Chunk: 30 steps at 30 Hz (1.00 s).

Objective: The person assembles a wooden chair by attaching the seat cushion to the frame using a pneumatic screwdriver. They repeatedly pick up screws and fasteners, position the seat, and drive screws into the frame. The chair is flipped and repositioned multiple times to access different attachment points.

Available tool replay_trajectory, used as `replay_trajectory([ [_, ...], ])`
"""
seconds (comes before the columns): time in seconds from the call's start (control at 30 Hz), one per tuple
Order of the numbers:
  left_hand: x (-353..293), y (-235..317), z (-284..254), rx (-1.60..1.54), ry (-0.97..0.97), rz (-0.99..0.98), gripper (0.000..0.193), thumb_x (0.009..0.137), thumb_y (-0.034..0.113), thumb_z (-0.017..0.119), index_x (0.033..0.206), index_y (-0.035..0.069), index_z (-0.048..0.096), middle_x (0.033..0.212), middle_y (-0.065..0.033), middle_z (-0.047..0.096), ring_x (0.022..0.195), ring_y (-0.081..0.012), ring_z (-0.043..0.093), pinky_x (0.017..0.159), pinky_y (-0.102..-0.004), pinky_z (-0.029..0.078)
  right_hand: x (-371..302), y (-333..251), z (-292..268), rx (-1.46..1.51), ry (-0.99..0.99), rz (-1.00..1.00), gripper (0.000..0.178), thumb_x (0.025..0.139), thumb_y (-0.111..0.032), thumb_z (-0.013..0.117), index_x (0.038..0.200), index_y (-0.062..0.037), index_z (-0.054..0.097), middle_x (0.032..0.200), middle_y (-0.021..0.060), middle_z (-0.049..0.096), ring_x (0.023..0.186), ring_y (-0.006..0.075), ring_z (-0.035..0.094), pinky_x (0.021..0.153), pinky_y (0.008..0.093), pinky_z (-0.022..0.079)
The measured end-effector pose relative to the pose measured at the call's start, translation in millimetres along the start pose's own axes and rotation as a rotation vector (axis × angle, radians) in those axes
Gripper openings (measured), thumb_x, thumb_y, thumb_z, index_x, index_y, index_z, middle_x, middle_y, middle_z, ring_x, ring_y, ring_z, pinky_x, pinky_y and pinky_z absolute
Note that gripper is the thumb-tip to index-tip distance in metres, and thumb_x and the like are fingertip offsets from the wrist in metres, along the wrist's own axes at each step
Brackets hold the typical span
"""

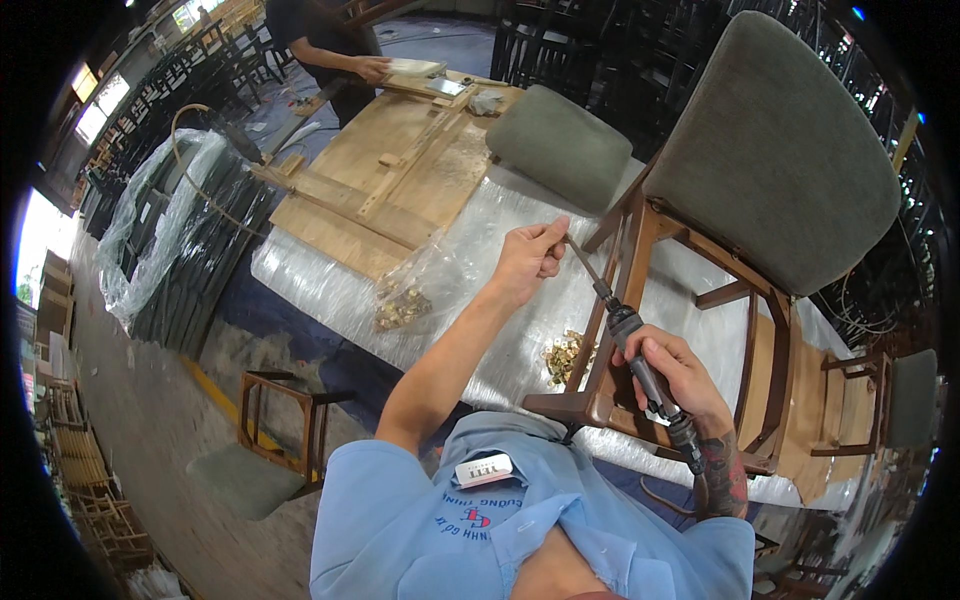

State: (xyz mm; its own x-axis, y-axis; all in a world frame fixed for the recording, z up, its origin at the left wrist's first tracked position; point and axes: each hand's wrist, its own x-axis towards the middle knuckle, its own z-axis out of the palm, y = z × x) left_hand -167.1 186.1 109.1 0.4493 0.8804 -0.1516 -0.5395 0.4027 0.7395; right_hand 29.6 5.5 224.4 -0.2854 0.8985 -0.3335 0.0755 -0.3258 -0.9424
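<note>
A: Start at the hands. What has the right hand [675, 372] got?

B: It is closed round the grip of a slim grey power screwdriver [650, 380], just right of the frame's centre. The hose or cable runs down past the tattooed wrist. The left hand [527, 262], a little above and to the left, pinches the far end of the long bit [588, 268] between fingertips and thumb; whether a screw sits on the tip I cannot tell.

A: And the piece being worked on?

B: A wooden chair [640, 250] lies tipped on the plastic-wrapped table [330, 290], its grey padded back [780, 150] filling the upper right. The bit hangs just beside the chair's frame rail, not yet touching wood as far as I can see.

A: How far along does it look?

B: I'd judge the chair's frame is assembled and its back fitted. A separate grey seat cushion [560, 145] rests on the table at upper centre. Loose brass fittings [563, 355] lie heaped by the chair leg, and more sit in a clear bag [405, 300] to the left, so plenty of fastening seems left.

A: Anything farther out?

B: Another person [330, 45] at the upper left leans over a plywood board [390, 180].
</note>
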Motion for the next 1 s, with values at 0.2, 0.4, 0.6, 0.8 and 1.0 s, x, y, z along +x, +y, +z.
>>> replay_trajectory([
  [0.2, 4, 0, 4, -0.011, 0.017, -0.049, 0.036, 0.092, 0.038, 0.07, 0.08, 0.005, 0.062, 0.058, 0.0022, 0.051, 0.044, -0.0042, 0.036, 0.042, -0.0213, 0.025, -3, 1, -3, 0.006, -0.011, -0.005, 0.034, 0.105, -0.036, 0.043, 0.101, -0.0042, 0.057, 0.099, 0.0068, 0.062, 0.056, 0.0093, 0.061, 0.048, 0.0197, 0.047],
  [0.4, 5, 8, -1, 0.035, -0.096, -0.123, 0.033, 0.094, 0.035, 0.068, 0.083, 0.005, 0.065, 0.057, 0.0035, 0.05, 0.042, -0.0036, 0.035, 0.041, -0.0212, 0.024, -5, 6, -8, 0.064, -0.024, -0.015, 0.035, 0.104, -0.036, 0.044, 0.1, -0.0041, 0.057, 0.099, 0.0077, 0.062, 0.056, 0.0099, 0.061, 0.048, 0.0197, 0.047],
  [0.6, 6, 15, -4, 0.123, -0.208, -0.13, 0.031, 0.097, 0.033, 0.065, 0.091, 0.003, 0.066, 0.058, 0.0042, 0.05, 0.045, -0.0027, 0.038, 0.042, -0.0207, 0.026, -5, 13, -13, 0.094, -0.04, -0.044, 0.035, 0.104, -0.036, 0.044, 0.099, -0.0033, 0.057, 0.099, 0.0094, 0.063, 0.057, 0.011, 0.061, 0.049, 0.0212, 0.048],
  [0.8, -1, 14, 13, 0.192, -0.278, -0.229, 0.05, 0.1, 0.049, 0.051, 0.094, 0.001, 0.066, 0.061, 0.0014, 0.052, 0.048, -0.0053, 0.043, 0.044, -0.0204, 0.03, -8, 20, -9, 0.179, -0.023, -0.125, 0.047, 0.102, -0.042, 0.047, 0.13, -0.0052, 0.046, 0.1, 0.0126, 0.062, 0.053, 0.0124, 0.059, 0.048, 0.022, 0.047],
  [1.0, -35, 6, 88, 0.725, -0.775, -0.408, 0.072, 0.092, 0.074, 0.04, 0.088, 0.007, 0.068, 0.063, -0.0013, 0.062, 0.047, -0.0068, 0.047, 0.044, -0.0204, 0.033, -16, 14, -10, 0.351, -0.028, -0.142, 0.081, 0.096, -0.059, 0.045, 0.157, -0.0167, 0.012, 0.101, 0.0191, 0.059, 0.049, 0.0152, 0.057, 0.043, 0.023, 0.045],
])
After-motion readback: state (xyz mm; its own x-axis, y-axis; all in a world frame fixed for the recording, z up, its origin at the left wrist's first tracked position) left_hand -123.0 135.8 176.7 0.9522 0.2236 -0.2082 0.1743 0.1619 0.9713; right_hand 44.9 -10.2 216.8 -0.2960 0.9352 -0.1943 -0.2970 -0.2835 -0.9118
